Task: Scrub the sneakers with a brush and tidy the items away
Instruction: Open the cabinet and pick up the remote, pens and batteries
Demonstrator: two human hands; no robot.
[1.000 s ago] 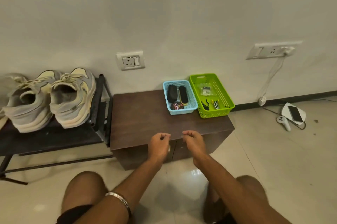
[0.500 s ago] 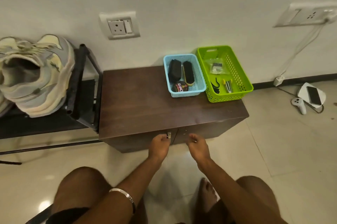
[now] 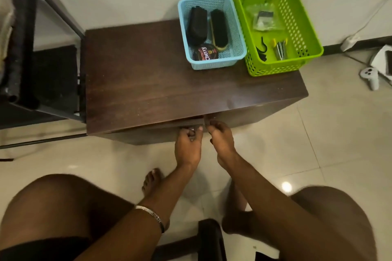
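Left hand pinches the left cabinet door's handle (door ajar); right hand grips the right door's edge.

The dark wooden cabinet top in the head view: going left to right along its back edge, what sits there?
Bare dark wood → light blue plastic basket holding brushes and a polish tin → lime green plastic basket.
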